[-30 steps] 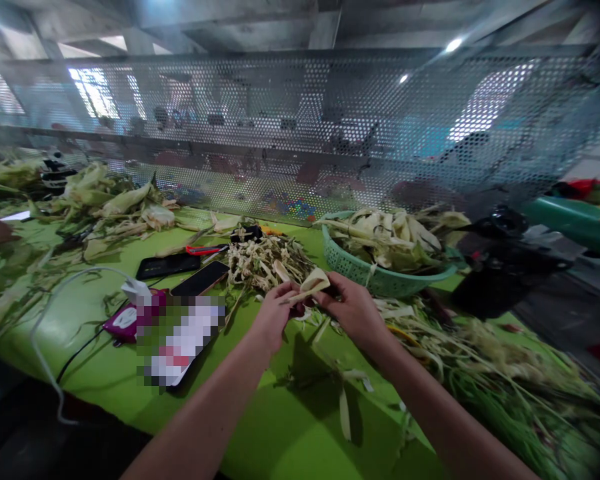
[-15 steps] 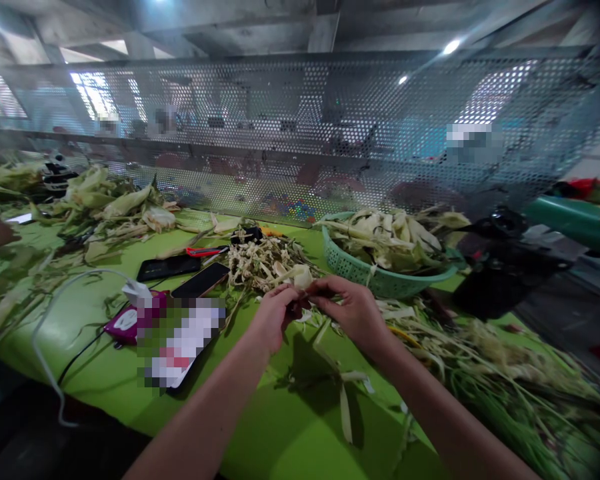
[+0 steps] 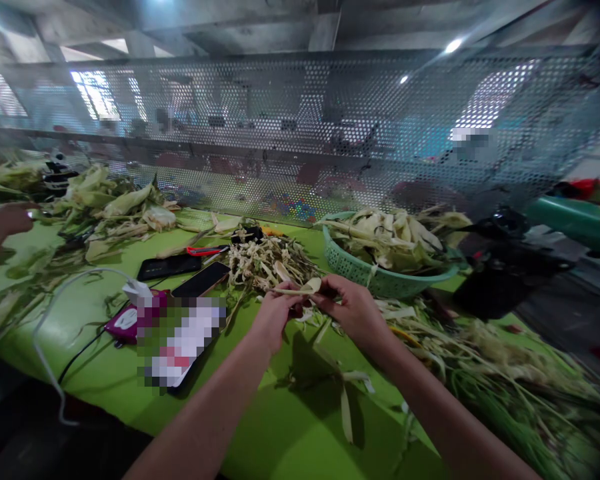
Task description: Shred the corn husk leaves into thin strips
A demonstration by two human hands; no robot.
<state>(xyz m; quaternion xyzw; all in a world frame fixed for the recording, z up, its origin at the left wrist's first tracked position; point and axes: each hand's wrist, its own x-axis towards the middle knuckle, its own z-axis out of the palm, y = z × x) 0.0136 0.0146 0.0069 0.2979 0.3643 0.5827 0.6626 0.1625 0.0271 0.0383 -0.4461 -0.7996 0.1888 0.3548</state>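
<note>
Your left hand (image 3: 275, 312) and your right hand (image 3: 353, 308) were close together over the green table (image 3: 265, 427), both grasping a curled, pale husk strip (image 3: 309, 289). You had the fingers of the left hand pinched on it from below, its thin end lying across them toward the left, while the fingertips of the right hand gripped its wider end; the exact contact beneath was hidden from you by your own fingers. The strip was raised just in front of a pile of small knotted husk pieces (image 3: 263, 265). Behind your right hand stood a green basket (image 3: 375, 279) heaped with loose husks (image 3: 397, 230), and beside your right forearm lay a tangle of shredded strips (image 3: 485, 353). To your left you had a black phone (image 3: 167, 267), a second phone (image 3: 201, 280) just beside it, a red-handled tool (image 3: 205, 251) and a purple power strip (image 3: 130, 321) with a white plug (image 3: 137, 293). At the far left a co-worker's hand (image 3: 5, 221) reached in near a heap of larger husks (image 3: 107, 203), and a perforated screen (image 3: 265, 147) rose along the table's back edge.
</note>
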